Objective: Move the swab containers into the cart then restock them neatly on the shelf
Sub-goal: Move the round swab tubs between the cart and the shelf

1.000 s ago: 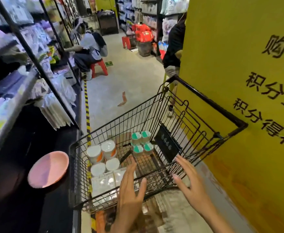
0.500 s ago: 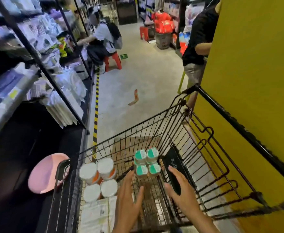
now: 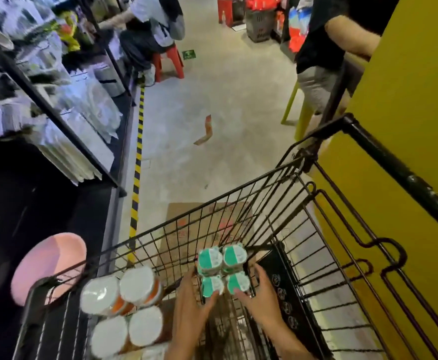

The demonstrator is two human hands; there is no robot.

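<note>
Head view: inside the black wire shopping cart (image 3: 238, 198), the left hand (image 3: 189, 305) and right hand (image 3: 262, 300) reach forward, fingers curled around the four-pack of green-lidded round swab containers (image 3: 221, 268). Lid print is too blurred to read.

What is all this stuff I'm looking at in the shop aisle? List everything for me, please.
Black wire shopping cart: one, foreground, beside the yellow wall.
Green-and-white-lidded swab containers: four in a block, in the cart, between both hands.
White-lidded round tubs with orange bands: four visible, cart's left side.
Black tag: one, on the cart's right side, inside.
Pink round dish: one, on the dark lower shelf, left.
Shelf packets: many, pale, blurred, left.
Yellow-black floor tape: one strip, along the shelving.
Red stool: one, under a seated person, far.
Yellow wall: right.
Left hand: grips the green block's left side.
Right hand: grips its right side.
</note>
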